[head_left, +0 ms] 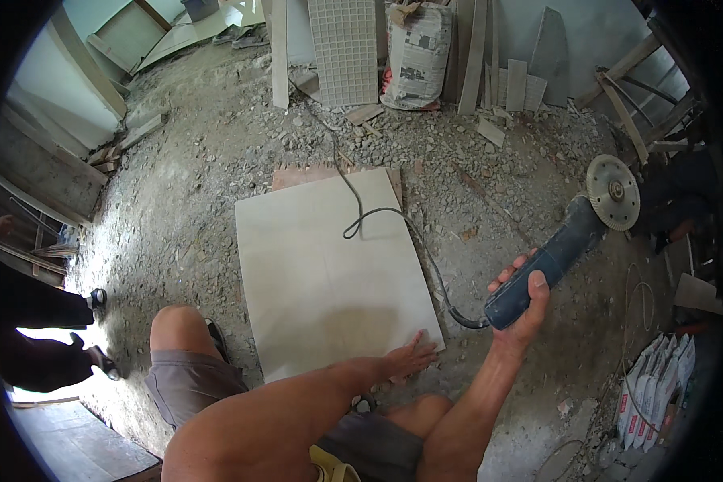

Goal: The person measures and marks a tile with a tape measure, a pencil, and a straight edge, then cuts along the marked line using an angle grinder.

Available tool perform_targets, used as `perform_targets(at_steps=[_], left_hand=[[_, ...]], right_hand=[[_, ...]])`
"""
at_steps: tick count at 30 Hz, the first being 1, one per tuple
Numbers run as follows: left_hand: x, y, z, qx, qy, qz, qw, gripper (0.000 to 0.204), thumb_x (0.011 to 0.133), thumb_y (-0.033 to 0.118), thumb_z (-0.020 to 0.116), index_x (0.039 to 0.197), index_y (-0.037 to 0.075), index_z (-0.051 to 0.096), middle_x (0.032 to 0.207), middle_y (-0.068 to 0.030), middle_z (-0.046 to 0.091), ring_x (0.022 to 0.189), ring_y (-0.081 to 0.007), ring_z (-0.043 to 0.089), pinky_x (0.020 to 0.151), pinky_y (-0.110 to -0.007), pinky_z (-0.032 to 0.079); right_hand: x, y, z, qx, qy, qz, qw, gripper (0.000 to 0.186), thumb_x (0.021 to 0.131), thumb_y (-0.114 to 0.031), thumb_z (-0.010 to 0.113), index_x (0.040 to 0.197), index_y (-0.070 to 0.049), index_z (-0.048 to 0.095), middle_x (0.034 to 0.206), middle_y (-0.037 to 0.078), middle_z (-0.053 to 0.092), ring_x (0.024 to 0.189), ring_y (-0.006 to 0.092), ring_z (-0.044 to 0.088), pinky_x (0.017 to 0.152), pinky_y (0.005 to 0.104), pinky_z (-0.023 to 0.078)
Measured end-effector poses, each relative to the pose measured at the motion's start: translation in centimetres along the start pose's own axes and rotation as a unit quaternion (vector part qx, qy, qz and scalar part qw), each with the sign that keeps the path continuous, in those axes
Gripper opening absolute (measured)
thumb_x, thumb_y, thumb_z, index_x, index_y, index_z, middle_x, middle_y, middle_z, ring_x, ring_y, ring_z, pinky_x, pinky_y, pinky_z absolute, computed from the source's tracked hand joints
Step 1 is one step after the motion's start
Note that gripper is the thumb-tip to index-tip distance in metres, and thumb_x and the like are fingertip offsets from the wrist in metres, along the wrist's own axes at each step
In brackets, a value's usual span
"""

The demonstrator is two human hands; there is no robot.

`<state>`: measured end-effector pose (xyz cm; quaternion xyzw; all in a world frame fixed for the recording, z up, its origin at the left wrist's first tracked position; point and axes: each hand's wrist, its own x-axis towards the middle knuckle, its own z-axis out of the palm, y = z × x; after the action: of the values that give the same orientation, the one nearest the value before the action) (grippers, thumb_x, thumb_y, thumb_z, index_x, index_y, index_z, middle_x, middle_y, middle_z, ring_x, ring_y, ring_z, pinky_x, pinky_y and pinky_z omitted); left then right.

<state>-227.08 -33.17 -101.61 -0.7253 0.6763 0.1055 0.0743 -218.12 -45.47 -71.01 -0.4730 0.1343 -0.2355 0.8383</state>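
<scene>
My right hand (526,309) is wrapped round the body of a dark blue angle grinder (556,255), raised off to the right of the tile. Its toothed metal disc (615,193) points up and away from me; whether it spins I cannot tell. A black power cord (427,255) runs from the grinder's rear end, loops over the tile and trails to the far side. Flat on the ground before me lies a large square cream tile (321,265). My left hand (412,358) rests on its near right corner with the fingers spread.
Under the tile's far edge shows a reddish board (297,176). Rubble (458,145) covers the ground beyond. A filled sack (416,58) and a grid-backed tile (344,52) lean at the wall. White packets (653,394) lie at right. People stand at both sides.
</scene>
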Motion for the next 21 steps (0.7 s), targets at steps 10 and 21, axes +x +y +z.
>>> perform_targets(at_steps=[10, 21], left_hand=[[0.5, -3.0, -0.6, -0.016, 0.02, 0.053, 0.998, 0.067, 0.079, 0.056, 0.067, 0.138, 0.028, 0.053, 0.161, -0.0014, 0.024, 0.151, -0.0343, 0.005, 0.115, -0.072, 0.009], [3.3, -5.4, 2.8, 0.037, 0.033, -0.045, 0.998, 0.035, 0.093, 0.028, 0.055, 0.126, 0.026, 0.062, 0.152, -0.0059, 0.038, 0.147, -0.0349, 0.02, 0.113, -0.069, 0.024]], right_hand=[[-1.4, -1.2, 0.0, -0.06, 0.015, 0.003, 0.998, 0.048, 0.077, -0.032, 0.071, 0.108, 0.0, 0.055, 0.086, 0.008, 0.057, 0.074, 0.0161, 0.062, 0.058, 0.0309, 0.057], [0.0, -0.3, -0.4, -0.021, 0.007, 0.01, 1.0, 0.054, 0.081, -0.03, 0.066, 0.122, -0.002, 0.048, 0.097, 0.008, 0.056, 0.078, 0.0172, 0.059, 0.061, 0.0332, 0.055]])
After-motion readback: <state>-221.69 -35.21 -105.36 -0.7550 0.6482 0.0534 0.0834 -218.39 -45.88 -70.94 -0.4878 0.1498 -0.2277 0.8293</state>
